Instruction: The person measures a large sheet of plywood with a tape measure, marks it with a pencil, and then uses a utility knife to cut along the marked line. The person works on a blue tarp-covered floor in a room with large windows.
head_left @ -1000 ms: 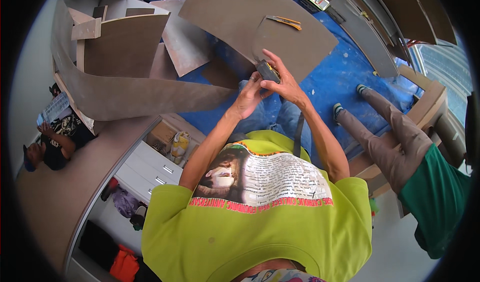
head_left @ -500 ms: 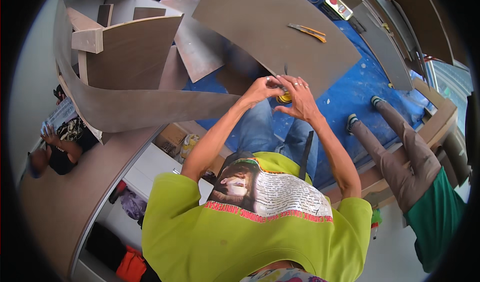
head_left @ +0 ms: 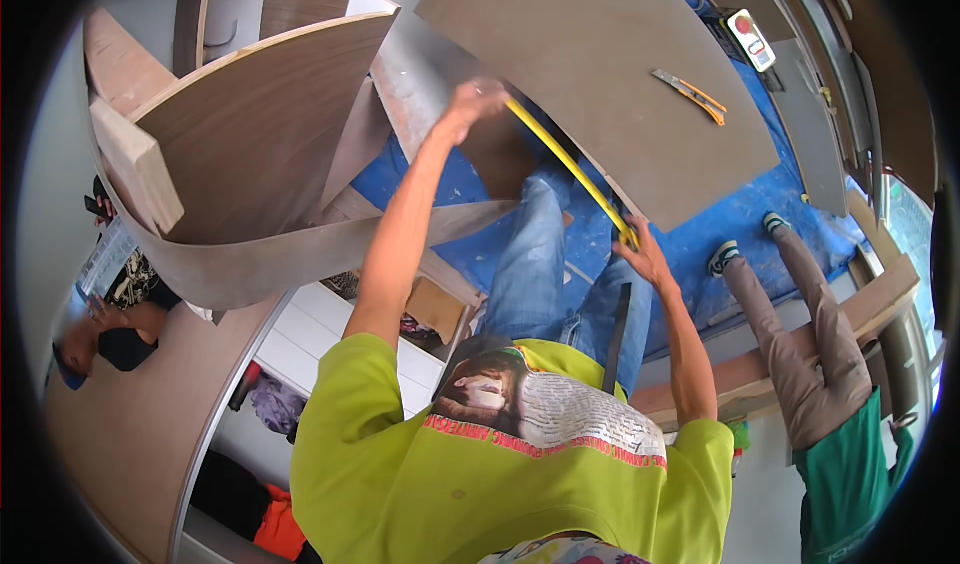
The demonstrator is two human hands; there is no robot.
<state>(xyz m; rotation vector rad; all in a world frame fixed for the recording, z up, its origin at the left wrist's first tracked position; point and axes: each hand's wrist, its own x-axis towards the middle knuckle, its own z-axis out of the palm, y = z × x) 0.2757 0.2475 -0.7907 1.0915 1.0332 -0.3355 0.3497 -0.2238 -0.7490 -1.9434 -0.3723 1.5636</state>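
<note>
At the far left, a seated person [head_left: 120, 314] is beside the counter [head_left: 150, 404], partly hidden by a curved panel [head_left: 270, 114] with a wood block [head_left: 135, 164] at its edge, perhaps there to brace the bend. A bowed strip [head_left: 260, 264] sweeps below it toward the person's jeans [head_left: 530, 254]. The left hand [head_left: 476, 102] is blurred but looks closed on the free end of the yellow tape [head_left: 570, 167]; how firmly, I cannot tell. From there the tape runs straight, near the close edge of the brown board [head_left: 610, 74], apparently kept taut by the spread hands. The right hand [head_left: 645, 256] curls around its other end, fingers bent over a mostly hidden case. On the board lies a knife [head_left: 690, 96], likely set within reach. Farther right are a tin [head_left: 750, 39] and another person's legs [head_left: 790, 324].
</note>
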